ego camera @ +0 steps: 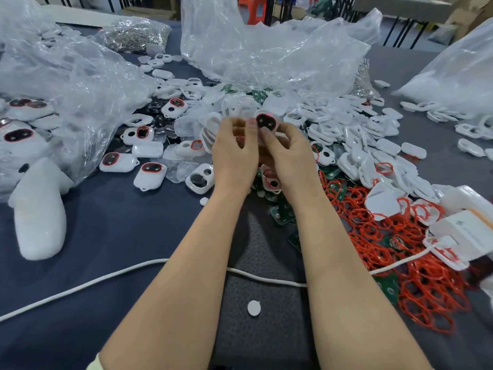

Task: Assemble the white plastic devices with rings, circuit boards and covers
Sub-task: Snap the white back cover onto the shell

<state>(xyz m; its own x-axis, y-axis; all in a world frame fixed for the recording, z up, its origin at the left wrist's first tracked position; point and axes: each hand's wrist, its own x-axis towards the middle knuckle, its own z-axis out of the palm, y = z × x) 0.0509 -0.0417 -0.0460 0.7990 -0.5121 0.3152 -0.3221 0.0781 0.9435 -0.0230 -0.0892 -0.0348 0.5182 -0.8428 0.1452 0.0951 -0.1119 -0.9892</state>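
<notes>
Both hands were up at centre, over the parts heap, sharing one white device. Left hand: fingers curled, thumb tip against the device's left edge. Right hand: thumb on the lower edge, the other fingers wrapped behind it. The device faced the camera, showing a dark two-lobed window with a red ring round it. Something red sat inside the left hand's curl; can't tell what.

Directly under the hands lay green circuit boards, partly on a dark grey mat. To the right of them a big tangle of red rings spread toward the near right corner. Beyond and right of the hands was a heap of empty white shells and covers. To the left were several finished devices, each with a dark window and red rim, lying apart on the blue surface.

Crumpled clear plastic bags stood behind the heap and on the far left. A bag of small metal parts sat at the far left back. A white cable ran across the near surface under both forearms. A small white disc lay on the mat between the forearms. A white foam piece lay at near left.
</notes>
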